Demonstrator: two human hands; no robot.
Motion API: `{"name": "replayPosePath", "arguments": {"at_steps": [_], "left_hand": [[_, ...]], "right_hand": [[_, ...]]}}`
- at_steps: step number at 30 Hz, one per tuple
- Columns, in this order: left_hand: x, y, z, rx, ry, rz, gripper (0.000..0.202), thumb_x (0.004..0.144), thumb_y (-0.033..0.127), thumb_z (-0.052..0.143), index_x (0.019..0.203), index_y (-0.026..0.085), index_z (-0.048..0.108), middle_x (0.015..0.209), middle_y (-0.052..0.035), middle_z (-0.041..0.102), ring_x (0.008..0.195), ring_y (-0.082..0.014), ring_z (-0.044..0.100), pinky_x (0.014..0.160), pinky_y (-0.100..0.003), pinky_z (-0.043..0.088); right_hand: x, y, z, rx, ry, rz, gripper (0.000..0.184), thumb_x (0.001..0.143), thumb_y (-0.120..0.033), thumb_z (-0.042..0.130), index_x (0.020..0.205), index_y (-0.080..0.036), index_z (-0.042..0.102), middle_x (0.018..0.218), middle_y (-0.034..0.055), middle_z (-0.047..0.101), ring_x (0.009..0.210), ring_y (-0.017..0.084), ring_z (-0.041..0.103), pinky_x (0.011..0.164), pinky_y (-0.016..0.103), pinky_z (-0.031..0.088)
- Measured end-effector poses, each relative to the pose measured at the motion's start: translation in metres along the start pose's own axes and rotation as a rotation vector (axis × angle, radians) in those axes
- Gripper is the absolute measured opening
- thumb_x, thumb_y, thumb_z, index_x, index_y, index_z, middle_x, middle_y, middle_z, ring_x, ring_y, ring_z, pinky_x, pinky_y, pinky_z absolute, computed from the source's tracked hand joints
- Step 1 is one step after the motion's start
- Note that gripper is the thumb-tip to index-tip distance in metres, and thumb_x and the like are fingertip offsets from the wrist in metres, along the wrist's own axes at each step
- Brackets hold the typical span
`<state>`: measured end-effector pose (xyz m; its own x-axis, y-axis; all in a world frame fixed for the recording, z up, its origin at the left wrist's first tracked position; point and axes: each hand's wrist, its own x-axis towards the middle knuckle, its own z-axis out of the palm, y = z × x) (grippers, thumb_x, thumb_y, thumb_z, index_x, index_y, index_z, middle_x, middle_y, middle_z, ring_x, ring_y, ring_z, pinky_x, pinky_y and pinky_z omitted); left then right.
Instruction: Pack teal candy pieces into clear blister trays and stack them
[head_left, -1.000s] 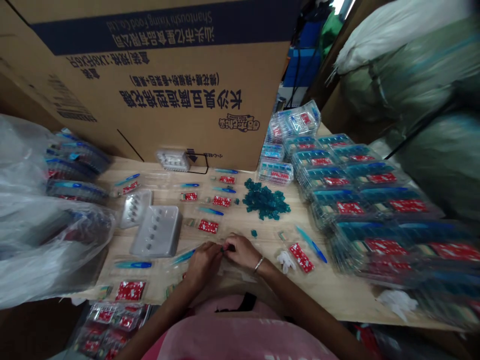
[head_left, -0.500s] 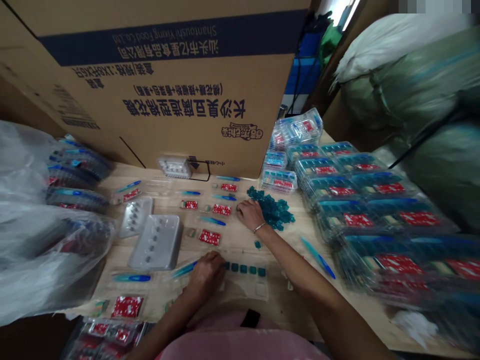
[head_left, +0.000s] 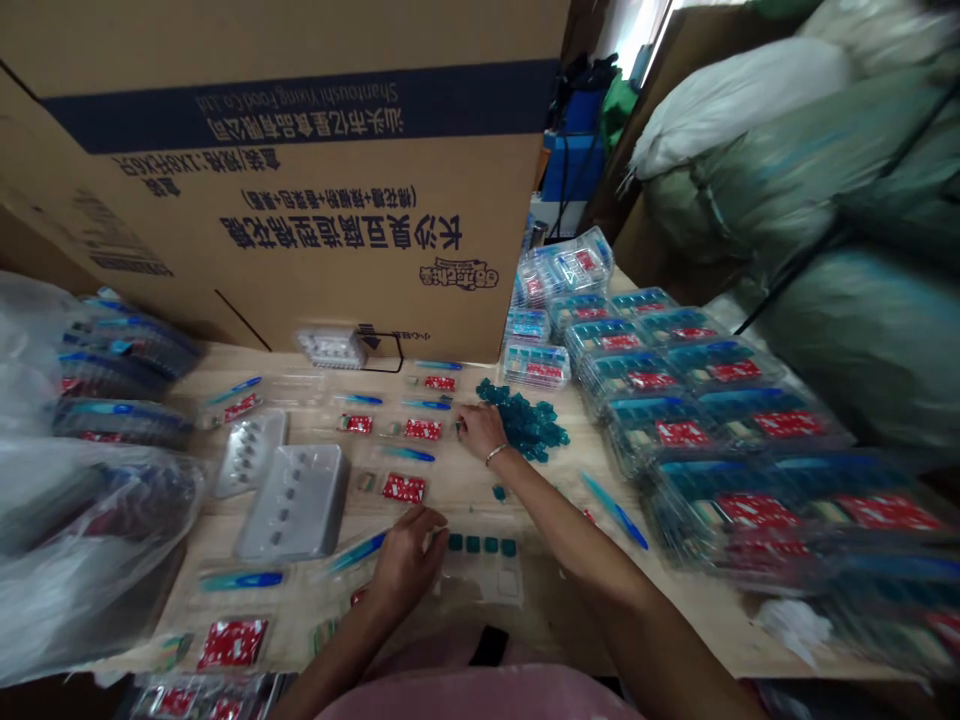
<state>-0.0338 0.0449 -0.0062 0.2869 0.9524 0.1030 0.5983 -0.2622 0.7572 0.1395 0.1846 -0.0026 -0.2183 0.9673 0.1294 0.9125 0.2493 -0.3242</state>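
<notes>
Your right hand (head_left: 480, 432) sits at the near-left edge of the loose pile of teal square pieces (head_left: 525, 422), fingers curled down. The fingertips are hard to make out, so you can't tell if it's pinching a piece or just resting there. Your left hand (head_left: 405, 565) is at the left end of a clear blister tray (head_left: 484, 578), fingers reaching toward the row of teal squares (head_left: 480, 544) along its far side. It looks loosely curled, but whether it's holding anything can't be told. A blue-and-teal pen (head_left: 357, 552) lies just past your left hand, and one stray teal piece (head_left: 499, 492) sits on the wooden table (head_left: 570, 625) between the pile and the row.

Risks: the pieces are small and loose, so a brush from your right hand could spread the pile or send pieces toward the table's edge. If your left fingers slide, they could nudge the light tray and knock the row out of line. The stray piece is easy to miss. Your right forearm is also close to the stacked clear packs (head_left: 712, 420), so drifting right could tip them.
</notes>
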Motion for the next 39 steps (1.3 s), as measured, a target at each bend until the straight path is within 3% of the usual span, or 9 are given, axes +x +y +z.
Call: {"name": "replayPosePath", "arguments": {"at_steps": [7, 13, 18, 25, 28, 32, 35, 37, 39], "left_hand": [[-0.001, 0.001, 0.01, -0.773, 0.045, -0.393, 0.034, 0.067, 0.042, 0.066, 0.087, 0.015, 0.061, 0.076, -0.0021, 0.064, 0.069, -0.0145, 0.059, 0.065, -0.026, 0.046], [-0.025, 0.018, 0.027, -0.922, -0.131, -0.417, 0.033, 0.056, 0.035, 0.077, 0.079, 0.014, 0.064, 0.075, -0.0027, 0.066, 0.071, -0.0143, 0.059, 0.07, -0.027, 0.045], [-0.049, 0.022, 0.019, -0.948, -0.009, -0.496, 0.024, 0.06, 0.032, 0.075, 0.071, 0.014, 0.064, 0.064, 0.0008, 0.061, 0.061, -0.0102, 0.054, 0.064, -0.024, 0.043], [-0.069, 0.017, 0.004, -0.983, 0.107, -0.526, 0.035, 0.052, 0.04, 0.08, 0.069, 0.014, 0.062, 0.063, 0.0001, 0.062, 0.057, -0.011, 0.054, 0.061, -0.026, 0.044], [-0.079, 0.015, 0.01, -0.903, 0.105, -0.47, 0.029, 0.057, 0.036, 0.077, 0.07, 0.015, 0.061, 0.064, -0.0004, 0.061, 0.058, -0.0112, 0.055, 0.06, -0.025, 0.044], [-0.085, 0.017, 0.013, -0.564, 0.05, -0.29, 0.011, 0.069, 0.024, 0.065, 0.076, 0.015, 0.065, 0.068, -0.0026, 0.064, 0.061, -0.0122, 0.056, 0.057, -0.022, 0.042], [-0.065, 0.008, -0.024, -0.311, -0.018, -0.163, 0.015, 0.076, 0.023, 0.057, 0.084, 0.017, 0.067, 0.076, -0.0037, 0.067, 0.066, -0.0133, 0.058, 0.058, -0.022, 0.043], [-0.036, -0.01, -0.074, -0.056, 0.122, -0.192, 0.019, 0.08, 0.027, 0.052, 0.09, 0.017, 0.066, 0.081, -0.0038, 0.067, 0.071, -0.0139, 0.059, 0.063, -0.022, 0.045], [0.0, -0.037, -0.131, 0.386, 0.283, -0.374, 0.027, 0.087, 0.028, 0.039, 0.096, 0.018, 0.063, 0.093, -0.0037, 0.066, 0.084, -0.0143, 0.059, 0.074, -0.024, 0.046]], "right_hand": [[-0.113, -0.045, -0.007, 0.3, 0.011, -0.183, 0.016, 0.075, -0.009, 0.05, 0.082, -0.02, 0.059, 0.083, 0.0037, 0.063, 0.082, 0.017, 0.056, 0.077, 0.028, 0.039], [-0.178, -0.045, 0.006, 0.916, 0.023, 0.189, 0.005, 0.074, -0.022, 0.052, 0.077, -0.019, 0.056, 0.07, 0.0004, 0.06, 0.066, 0.014, 0.055, 0.063, 0.025, 0.045], [-0.193, -0.052, 0.015, 1.24, -0.178, 0.261, 0.021, 0.072, -0.038, 0.06, 0.079, -0.019, 0.056, 0.075, 0.0015, 0.06, 0.07, 0.015, 0.055, 0.065, 0.027, 0.046], [-0.189, -0.067, 0.014, 1.286, -0.379, 0.202, 0.029, 0.067, -0.045, 0.066, 0.073, -0.019, 0.054, 0.071, 0.0, 0.055, 0.067, 0.014, 0.052, 0.063, 0.026, 0.044], [-0.187, -0.069, 0.014, 1.291, -0.418, 0.164, 0.031, 0.066, -0.046, 0.066, 0.066, -0.019, 0.051, 0.072, 0.0009, 0.055, 0.067, 0.015, 0.051, 0.063, 0.027, 0.043], [-0.19, -0.068, 0.015, 1.249, -0.406, 0.16, 0.032, 0.065, -0.047, 0.066, 0.063, -0.02, 0.05, 0.064, -0.0005, 0.051, 0.061, 0.015, 0.048, 0.058, 0.026, 0.042], [-0.192, -0.06, 0.012, 1.223, -0.318, 0.211, 0.031, 0.066, -0.048, 0.065, 0.064, -0.02, 0.051, 0.065, -0.0004, 0.051, 0.062, 0.014, 0.048, 0.057, 0.025, 0.042], [-0.193, -0.049, 0.008, 1.196, -0.22, 0.287, 0.032, 0.067, -0.048, 0.065, 0.064, -0.019, 0.052, 0.071, 0.0009, 0.054, 0.065, 0.015, 0.05, 0.059, 0.023, 0.043], [-0.192, -0.035, 0.003, 1.176, -0.132, 0.382, 0.034, 0.064, -0.05, 0.067, 0.062, -0.019, 0.053, 0.073, 0.0017, 0.056, 0.065, 0.014, 0.05, 0.058, 0.022, 0.043]]}}
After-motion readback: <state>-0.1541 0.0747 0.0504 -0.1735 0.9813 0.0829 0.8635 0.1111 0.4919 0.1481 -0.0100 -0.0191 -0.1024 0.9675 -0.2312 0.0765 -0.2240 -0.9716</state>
